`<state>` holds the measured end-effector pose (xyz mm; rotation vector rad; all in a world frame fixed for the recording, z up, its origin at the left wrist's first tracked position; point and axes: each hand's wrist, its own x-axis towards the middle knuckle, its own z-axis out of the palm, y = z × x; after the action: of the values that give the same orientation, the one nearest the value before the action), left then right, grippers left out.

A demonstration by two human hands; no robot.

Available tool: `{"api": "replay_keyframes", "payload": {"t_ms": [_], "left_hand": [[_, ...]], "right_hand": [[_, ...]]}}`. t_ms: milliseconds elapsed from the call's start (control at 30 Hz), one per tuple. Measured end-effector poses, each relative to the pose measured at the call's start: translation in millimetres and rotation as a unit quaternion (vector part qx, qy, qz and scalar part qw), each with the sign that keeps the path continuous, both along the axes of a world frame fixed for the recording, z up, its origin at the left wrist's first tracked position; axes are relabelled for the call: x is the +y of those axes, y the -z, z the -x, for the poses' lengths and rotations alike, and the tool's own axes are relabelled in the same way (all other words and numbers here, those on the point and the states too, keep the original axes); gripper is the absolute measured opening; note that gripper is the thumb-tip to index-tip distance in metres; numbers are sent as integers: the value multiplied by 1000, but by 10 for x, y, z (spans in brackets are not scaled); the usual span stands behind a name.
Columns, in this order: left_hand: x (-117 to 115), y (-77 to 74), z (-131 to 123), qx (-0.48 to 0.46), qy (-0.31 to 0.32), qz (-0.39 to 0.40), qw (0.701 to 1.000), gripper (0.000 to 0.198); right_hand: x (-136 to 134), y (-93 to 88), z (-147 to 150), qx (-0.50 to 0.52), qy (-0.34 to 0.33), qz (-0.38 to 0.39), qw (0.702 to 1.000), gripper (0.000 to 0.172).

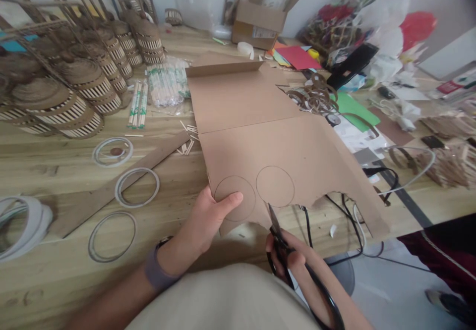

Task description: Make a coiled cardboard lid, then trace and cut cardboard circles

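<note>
A large sheet of brown cardboard (256, 146) lies on the table before me, creased across its middle, with two circles drawn near its ragged front edge. My left hand (215, 216) grips that edge, its thumb on top inside the left circle and its fingers hidden underneath. Black-handled scissors (277, 228) are in my right hand (293, 255), fingers through the handles. Their blades meet the cardboard edge just below the right circle.
White tape rolls (137, 187) and a cardboard strip (130, 184) lie at left. Several woven-looking cardboard pieces (85, 80) stand behind them. Wrapped sticks (167, 81) and a carton (258, 20) sit farther back. Cables (347, 211) run along the right front edge.
</note>
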<state>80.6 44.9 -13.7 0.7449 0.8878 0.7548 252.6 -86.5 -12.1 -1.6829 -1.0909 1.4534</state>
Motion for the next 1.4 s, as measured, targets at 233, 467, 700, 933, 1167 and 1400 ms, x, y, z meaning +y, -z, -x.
{"api": "replay_keyframes", "payload": {"t_ms": [233, 467, 700, 933, 1167, 1400], "left_hand": [[-15, -8, 4, -3, 6, 0, 1000, 50], [-18, -32, -6, 12, 7, 5, 1000, 47], [-19, -98, -25, 40, 45, 20, 998, 40], [-32, -98, -16, 46, 47, 11, 998, 39], [-39, -102, 1, 49, 44, 4, 998, 38], [-54, -33, 19, 29, 50, -5, 998, 32]], "right_hand": [[45, -198, 54, -42, -10, 31, 999, 75], [39, -185, 0, -42, -26, 38, 998, 71], [66, -104, -76, 20, -48, 38, 998, 77], [130, -164, -44, 4, -45, 39, 998, 72], [107, -159, -18, -2, -45, 24, 999, 69], [150, -124, -2, 35, -34, 25, 999, 75]]}}
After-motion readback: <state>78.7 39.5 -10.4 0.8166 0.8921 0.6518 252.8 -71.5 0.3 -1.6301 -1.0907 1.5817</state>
